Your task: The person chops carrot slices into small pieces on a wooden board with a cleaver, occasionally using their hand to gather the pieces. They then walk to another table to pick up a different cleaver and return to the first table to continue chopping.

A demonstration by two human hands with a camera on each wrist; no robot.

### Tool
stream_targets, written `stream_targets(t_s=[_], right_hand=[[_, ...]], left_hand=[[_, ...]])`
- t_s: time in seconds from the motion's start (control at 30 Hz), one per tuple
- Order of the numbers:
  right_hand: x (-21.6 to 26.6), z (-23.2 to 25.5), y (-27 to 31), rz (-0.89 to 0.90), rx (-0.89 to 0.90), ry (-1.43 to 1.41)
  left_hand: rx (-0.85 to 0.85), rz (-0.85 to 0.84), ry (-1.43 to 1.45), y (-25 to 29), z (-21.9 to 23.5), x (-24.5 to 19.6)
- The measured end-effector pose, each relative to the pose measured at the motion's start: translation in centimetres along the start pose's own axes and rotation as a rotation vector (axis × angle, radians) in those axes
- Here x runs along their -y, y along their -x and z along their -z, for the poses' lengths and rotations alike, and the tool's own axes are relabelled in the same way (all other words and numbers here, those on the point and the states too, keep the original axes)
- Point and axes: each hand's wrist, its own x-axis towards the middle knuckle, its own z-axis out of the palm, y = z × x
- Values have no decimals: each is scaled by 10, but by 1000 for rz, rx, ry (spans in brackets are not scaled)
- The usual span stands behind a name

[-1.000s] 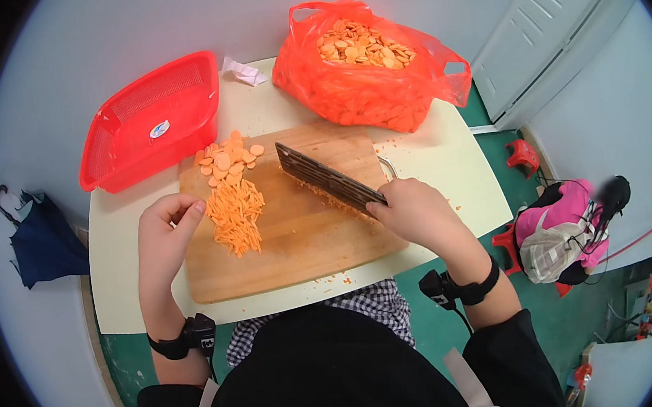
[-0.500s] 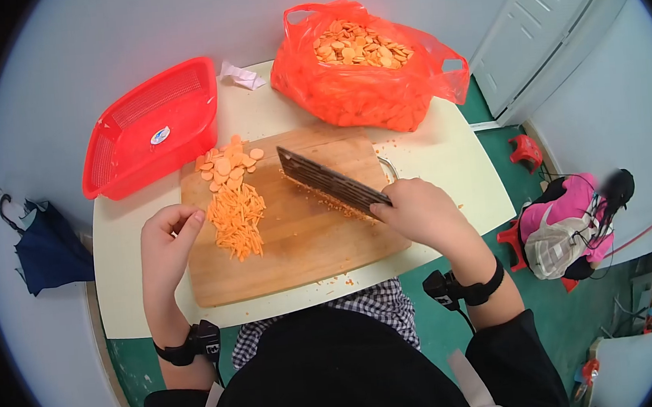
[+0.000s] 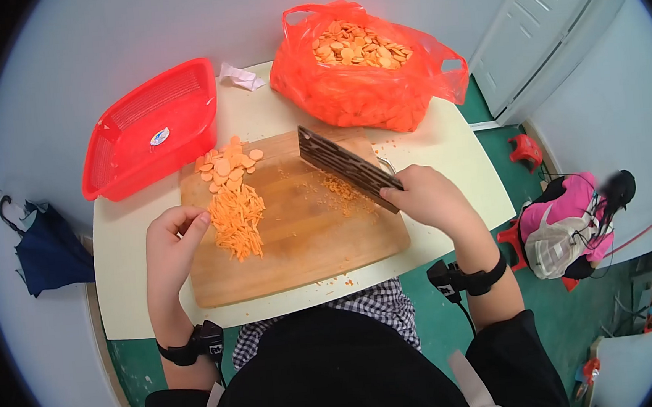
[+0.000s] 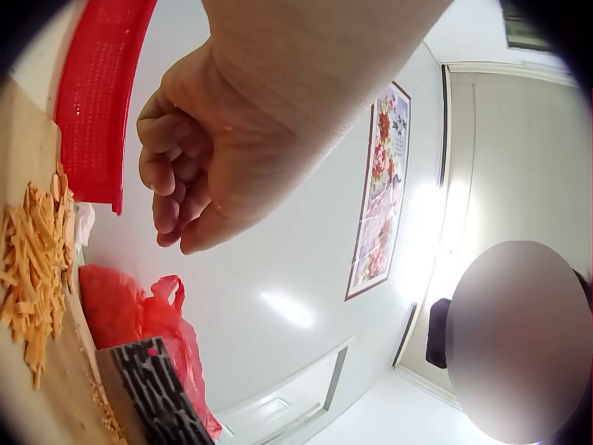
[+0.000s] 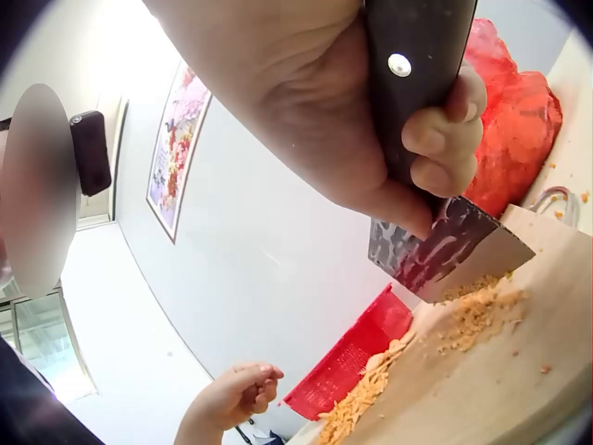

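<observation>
The right hand (image 3: 437, 198) grips the black handle of a wide cleaver (image 5: 445, 246), its blade on edge over fine orange crumbs (image 3: 342, 189) on the wooden cutting board (image 3: 300, 259). Beside the board's left side, the left hand (image 3: 171, 250) hangs with curled fingers and nothing visible in it, thumb against fingertips in the left wrist view. Close to its fingertips lies a pile of orange strips (image 3: 237, 218). Thin round orange slices (image 3: 223, 165) lie just behind the strips.
A red basket (image 3: 134, 153) stands at the back left and a red plastic bag (image 3: 363, 97) full of orange slices at the back right. Crumpled paper (image 3: 241, 77) lies between them. Someone in pink (image 3: 564, 211) sits at the right, away from the table.
The right hand has moved the cleaver to the right across the board, leaving more orange crumbs visible to its left. The left hand has shifted slightly to the right.
</observation>
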Motion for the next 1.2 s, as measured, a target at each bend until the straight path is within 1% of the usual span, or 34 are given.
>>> stream_targets(t_s=[0.07,0.1,0.17,0.2,0.23,0.3,0.33,0.37,0.43,0.5,0.57,0.67,0.77,0.87,0.93,1.0,1.07,1.2], right_hand=[[4,12,2,-81,74,-57],[3,13,-3,-80,76,-56],[-4,6,-13,-99,18,-61],[-6,1,-16,-79,-23,-16],[-6,-1,-17,-77,-28,-16],[-3,-5,-15,-63,-11,48],[-6,-15,-14,-8,-92,65],[-1,-16,-9,-7,-86,66],[15,-11,3,-48,38,120],[18,-11,8,-25,41,121],[22,-7,11,-4,81,124],[28,-4,15,-16,67,105],[22,-15,11,4,53,68],[19,-11,13,14,30,88],[19,-15,14,7,39,88],[19,-16,15,-4,38,88],[18,-12,16,29,22,134],[16,-11,15,-6,18,92]], left_hand=[[9,11,-20,2,2,1],[1,-4,-18,2,2,2],[-5,-21,-15,2,1,3],[-4,3,-6,3,1,2],[-5,23,2,2,2,1],[-8,9,-9,3,1,0],[-7,0,-24,4,1,0],[-6,6,-24,5,2,1],[5,4,-15,4,2,2],[9,7,-10,3,2,4],[11,9,-5,3,2,4],[5,-2,-22,5,1,3],[15,9,-30,6,3,0],[5,39,-16,7,3,0],[10,13,-41,7,5,1],[4,23,-40,8,5,0],[9,29,-37,7,4,0],[3,22,-42,7,5,3]])
